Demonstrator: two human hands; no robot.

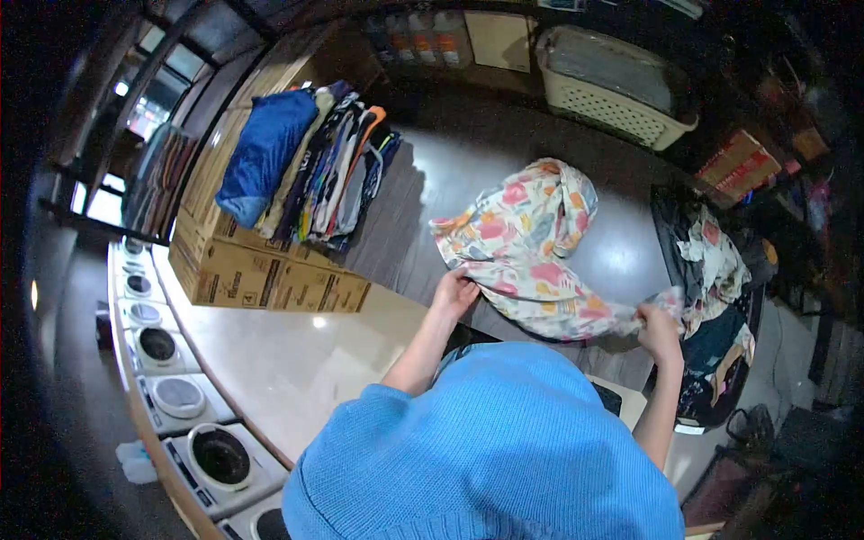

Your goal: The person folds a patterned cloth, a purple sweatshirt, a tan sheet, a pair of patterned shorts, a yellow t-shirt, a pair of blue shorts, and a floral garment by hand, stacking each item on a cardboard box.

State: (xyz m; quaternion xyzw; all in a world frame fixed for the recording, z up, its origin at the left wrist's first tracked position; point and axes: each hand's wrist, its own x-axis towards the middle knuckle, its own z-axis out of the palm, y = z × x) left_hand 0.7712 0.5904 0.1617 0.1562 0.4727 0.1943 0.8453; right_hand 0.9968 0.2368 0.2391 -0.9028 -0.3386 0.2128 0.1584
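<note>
A crumpled floral cloth (531, 270), white with pink, orange and grey print, lies across the dark tabletop (468, 162). Its far end is bunched into a loop. My left hand (456, 293) pinches its near left edge. At the cloth's right end, my right hand (660, 329) is closed around a gathered corner, close beside a dark bin (666, 229) heaped with mixed clothes (711, 270).
Folded clothes (346, 162) are stacked on the left, with a blue velvety bundle (265, 153) on top and cardboard boxes (261, 274) below. A cream basket (621, 117) and several bottles (432, 40) stand at the back. Washing machines (220, 454) line the lower left.
</note>
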